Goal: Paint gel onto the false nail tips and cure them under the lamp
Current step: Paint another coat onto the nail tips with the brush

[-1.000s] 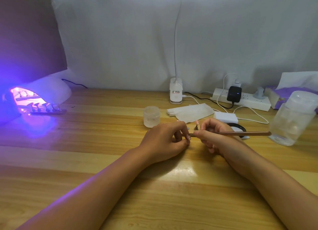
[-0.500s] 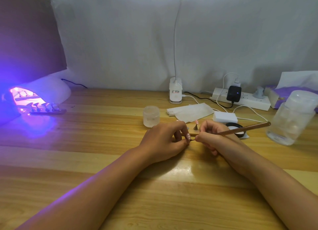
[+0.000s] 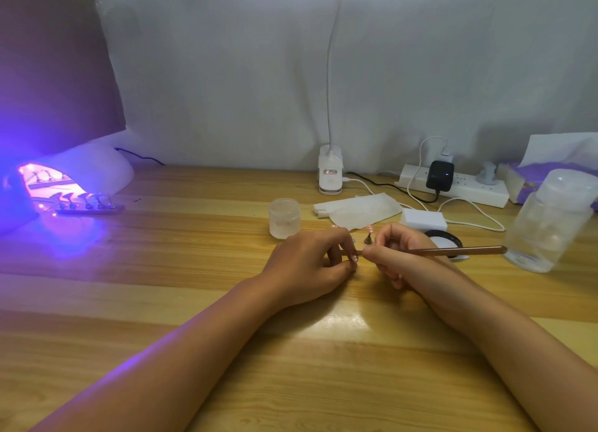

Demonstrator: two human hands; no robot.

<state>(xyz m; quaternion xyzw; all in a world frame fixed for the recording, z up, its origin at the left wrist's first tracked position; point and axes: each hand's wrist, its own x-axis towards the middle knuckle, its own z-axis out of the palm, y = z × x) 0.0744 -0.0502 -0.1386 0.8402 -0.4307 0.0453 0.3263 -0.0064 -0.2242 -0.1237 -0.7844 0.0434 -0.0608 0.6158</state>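
At the table's middle my right hand (image 3: pixel 394 253) grips a copper-coloured gel brush (image 3: pixel 459 251), its handle pointing right and its tip at my left fingertips. My left hand (image 3: pixel 310 263) has its fingers curled, pinching a small holder strip with false nail tips; one pink tip on a stand (image 3: pixel 369 234) shows between the hands. The rest of that strip is hidden by the fingers. At the far left the white curing lamp (image 3: pixel 97 169) glows violet over a second strip of nail tips (image 3: pixel 89 207). A frosted gel jar (image 3: pixel 284 218) stands behind my left hand.
A desk lamp base (image 3: pixel 330 174), white wipes (image 3: pixel 359 210), a power strip (image 3: pixel 453 189) with cables, a small white box (image 3: pixel 424 219), a black ring (image 3: pixel 443 237) and a clear plastic bottle (image 3: pixel 550 221) crowd the back right. A dark board (image 3: pixel 55 63) leans at the left.
The brush handle dropped from a raised tilt back to nearly level, and its tip shifted slightly along the nail held at my left fingertips. Both hands stay in place.
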